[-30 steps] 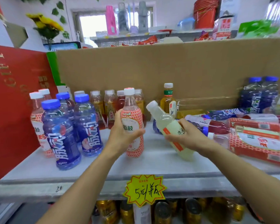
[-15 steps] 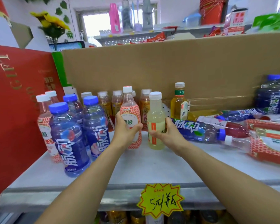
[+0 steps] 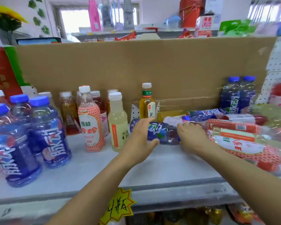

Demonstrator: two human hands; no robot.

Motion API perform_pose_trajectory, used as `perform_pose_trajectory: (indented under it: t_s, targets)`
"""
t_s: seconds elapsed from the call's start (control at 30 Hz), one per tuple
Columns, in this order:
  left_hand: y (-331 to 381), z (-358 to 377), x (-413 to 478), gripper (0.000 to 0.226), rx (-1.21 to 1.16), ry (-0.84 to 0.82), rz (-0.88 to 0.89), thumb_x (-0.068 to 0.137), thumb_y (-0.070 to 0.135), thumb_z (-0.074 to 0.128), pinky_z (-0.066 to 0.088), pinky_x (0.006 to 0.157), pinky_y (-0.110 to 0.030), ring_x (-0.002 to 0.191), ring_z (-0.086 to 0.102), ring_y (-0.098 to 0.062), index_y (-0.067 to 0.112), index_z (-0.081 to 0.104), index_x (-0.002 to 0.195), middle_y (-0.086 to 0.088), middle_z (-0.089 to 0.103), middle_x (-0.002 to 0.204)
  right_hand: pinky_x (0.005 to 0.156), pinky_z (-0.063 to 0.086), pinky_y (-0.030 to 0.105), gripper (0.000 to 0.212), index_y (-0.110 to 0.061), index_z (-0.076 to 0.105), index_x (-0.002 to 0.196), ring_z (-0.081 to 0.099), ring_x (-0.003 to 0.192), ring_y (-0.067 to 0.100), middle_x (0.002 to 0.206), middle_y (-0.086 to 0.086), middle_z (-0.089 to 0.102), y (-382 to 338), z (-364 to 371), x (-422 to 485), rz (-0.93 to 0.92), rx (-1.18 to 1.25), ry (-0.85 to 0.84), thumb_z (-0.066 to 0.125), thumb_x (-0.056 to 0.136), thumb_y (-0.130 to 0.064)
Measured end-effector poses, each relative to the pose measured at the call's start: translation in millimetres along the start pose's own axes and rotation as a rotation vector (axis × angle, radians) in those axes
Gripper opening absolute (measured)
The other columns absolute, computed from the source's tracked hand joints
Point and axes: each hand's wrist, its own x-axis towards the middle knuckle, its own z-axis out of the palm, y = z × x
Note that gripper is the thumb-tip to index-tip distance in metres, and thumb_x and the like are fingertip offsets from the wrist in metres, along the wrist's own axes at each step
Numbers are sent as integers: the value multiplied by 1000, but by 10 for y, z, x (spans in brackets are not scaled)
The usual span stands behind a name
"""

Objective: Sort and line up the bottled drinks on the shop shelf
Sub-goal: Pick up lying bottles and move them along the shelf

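Note:
A blue bottle lies on its side in the middle of the grey shelf. My left hand grips its base end, fingers over the top and thumb underneath. My right hand is curled round its neck end, hiding the cap. Just left of my hands, a pale yellow bottle and a pink-netted bottle stand upright side by side. Further left stand three blue bottles. Behind them stands a row of amber and red drinks.
A heap of lying bottles fills the right of the shelf, with two upright blue bottles behind it. A yellow tea bottle stands against the cardboard back wall. A red box bounds the left; a yellow price tag hangs at the front edge.
My right hand stood the pale yellow bottle beside the pink-netted one and let go. My left hand left the pink-netted bottle. Both hands moved right onto the lying blue bottle.

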Motion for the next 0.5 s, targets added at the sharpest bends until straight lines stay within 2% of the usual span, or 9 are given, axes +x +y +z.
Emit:
perform_pose_trajectory:
  t_s: [0.07,0.1,0.13,0.2,0.23,0.3,0.4,0.5]
  targets:
    - [-12,189,241,78,87,-88,-63,88,19,74,44,111,-36,139,38,-15,26,30,152,3,34,153,82,45,33,30,-11,57,120,61,110,29,120,10,64,45,11,32,-70,-8,32,57,92,-18]
    - [-39,266,342,82,169,-118,-79,86,19,76,40,114,-41,142,36,-18,24,29,153,1,32,156,78,43,32,28,-13,59,117,62,108,29,117,9,65,83,1,35,-96,21,43,58,91,-22]
    - [-68,329,427,86,254,-134,-90,83,20,78,36,117,-42,144,33,-20,22,29,153,-1,32,157,73,39,32,23,-16,60,111,61,102,28,112,7,66,133,-10,30,-120,74,60,59,90,-27]
    - [-106,420,547,92,380,-126,-94,77,23,83,28,120,-42,144,31,-21,20,31,152,-2,34,156,62,32,29,13,-27,53,88,55,84,25,89,-3,62,264,-50,8,-167,245,90,62,86,-36]
    - [-109,452,585,93,407,-97,-90,74,25,85,29,118,-42,141,33,-21,21,32,151,-1,37,154,56,31,29,21,-28,45,78,51,77,23,77,-9,55,333,-84,7,-186,352,103,63,83,-38]
    - [-82,498,645,91,418,-6,-65,70,31,88,39,109,-38,131,44,-21,21,39,145,-1,46,143,53,33,29,32,-28,41,69,52,71,21,68,-11,49,483,-185,25,-212,540,123,67,80,-42]
    - [28,529,725,80,376,127,-54,71,39,87,50,92,-36,117,54,-19,22,47,138,1,55,130,61,40,33,30,-24,56,75,52,69,17,71,-7,55,743,-342,111,-237,785,160,68,84,-49]
    - [165,539,799,78,248,283,-134,71,41,87,52,88,-37,113,59,-18,26,49,137,4,61,127,65,41,33,38,-16,65,85,52,69,14,73,-4,59,1075,-448,175,-236,944,112,56,94,-52]
